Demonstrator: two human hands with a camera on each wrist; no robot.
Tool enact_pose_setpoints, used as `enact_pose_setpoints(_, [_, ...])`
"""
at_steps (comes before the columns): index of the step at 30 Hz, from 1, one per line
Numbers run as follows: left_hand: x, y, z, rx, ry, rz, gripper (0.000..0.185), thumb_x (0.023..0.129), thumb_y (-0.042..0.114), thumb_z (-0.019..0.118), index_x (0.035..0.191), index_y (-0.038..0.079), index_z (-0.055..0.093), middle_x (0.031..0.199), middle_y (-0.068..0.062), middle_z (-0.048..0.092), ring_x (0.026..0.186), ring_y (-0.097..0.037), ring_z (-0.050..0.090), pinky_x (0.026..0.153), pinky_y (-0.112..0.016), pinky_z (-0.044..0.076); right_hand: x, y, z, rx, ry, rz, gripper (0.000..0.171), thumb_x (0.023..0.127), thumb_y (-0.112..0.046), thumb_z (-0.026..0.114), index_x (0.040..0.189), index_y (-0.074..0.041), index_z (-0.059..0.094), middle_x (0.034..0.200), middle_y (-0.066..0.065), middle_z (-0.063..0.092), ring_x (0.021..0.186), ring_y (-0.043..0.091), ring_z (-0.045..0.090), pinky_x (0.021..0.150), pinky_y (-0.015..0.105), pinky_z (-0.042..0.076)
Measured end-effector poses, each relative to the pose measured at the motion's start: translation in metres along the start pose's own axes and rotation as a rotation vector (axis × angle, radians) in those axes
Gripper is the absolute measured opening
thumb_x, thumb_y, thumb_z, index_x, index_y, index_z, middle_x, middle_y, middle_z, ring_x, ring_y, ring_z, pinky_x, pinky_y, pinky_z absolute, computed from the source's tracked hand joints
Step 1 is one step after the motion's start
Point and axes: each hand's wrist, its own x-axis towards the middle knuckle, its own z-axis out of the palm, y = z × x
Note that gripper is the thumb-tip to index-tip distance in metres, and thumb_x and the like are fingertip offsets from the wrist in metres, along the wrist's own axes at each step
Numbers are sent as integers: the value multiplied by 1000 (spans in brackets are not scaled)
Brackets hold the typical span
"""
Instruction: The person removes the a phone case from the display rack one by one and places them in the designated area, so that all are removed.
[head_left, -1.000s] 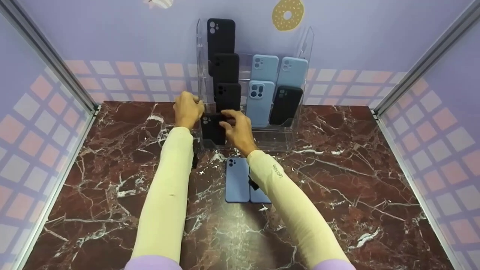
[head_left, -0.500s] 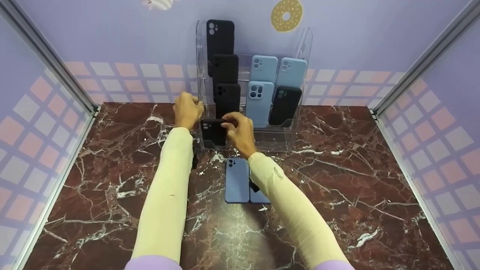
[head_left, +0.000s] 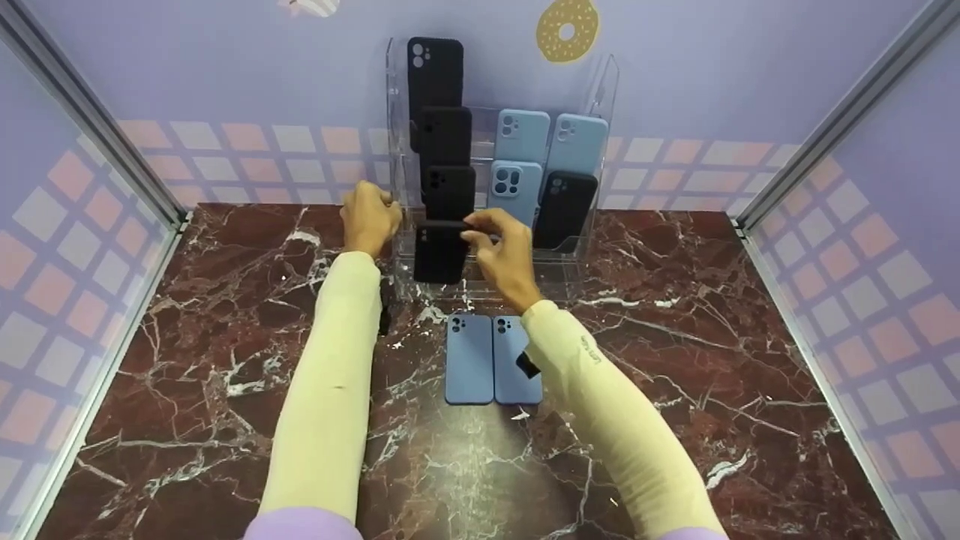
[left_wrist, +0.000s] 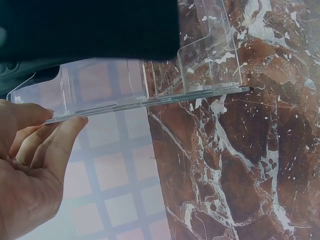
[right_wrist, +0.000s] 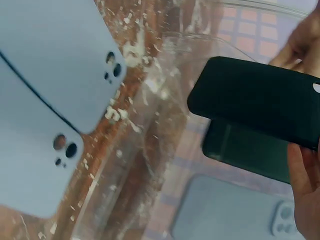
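Note:
My right hand [head_left: 506,251] pinches the upper right edge of a black phone case [head_left: 440,259] in front of the lower left of a clear stepped display rack [head_left: 517,270]. In the right wrist view this phone case [right_wrist: 250,97] appears tilted, with another dark case behind it. My left hand [head_left: 370,219] is at the rack's left side; in the left wrist view its thumb and fingers pinch the edge of the clear side panel [left_wrist: 150,101]. Two blue-grey phone cases [head_left: 469,360] lie side by side on the table, the right one partly covered by my right wrist.
Several black cases [head_left: 450,191] stand stepped up the rack's left column. Light blue cases [head_left: 523,135] and one black case [head_left: 568,210] fill its right part. The rack stands on a dark red marbled table [head_left: 660,420] against a patterned wall [head_left: 285,165], with side walls left and right.
The pinched black case dipped into the rack's front left slot, then came up and rightward with my right hand. My left hand keeps its place. More of the right blue-grey case shows.

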Motion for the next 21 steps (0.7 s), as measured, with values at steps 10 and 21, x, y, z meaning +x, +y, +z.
enact_pose_setpoints(10, [0, 1, 0, 10, 4, 38, 27, 91, 11, 64, 112, -1, 76, 121, -18, 70, 117, -40, 63, 104, -53, 45, -1, -7, -47, -8, 3, -42, 11, 82, 9, 76, 92, 5, 72, 89, 15, 74, 79, 25, 71, 76, 30, 58])
enact_pose_setpoints(21, [1, 1, -1, 11, 2, 29, 25, 92, 10, 63, 110, -2, 77, 120, -18, 70, 118, -39, 63, 105, -53, 44, -7, -3, -111, -101, 6, 35, 12, 81, 11, 76, 91, 7, 72, 87, 16, 74, 74, 20, 68, 70, 19, 54])
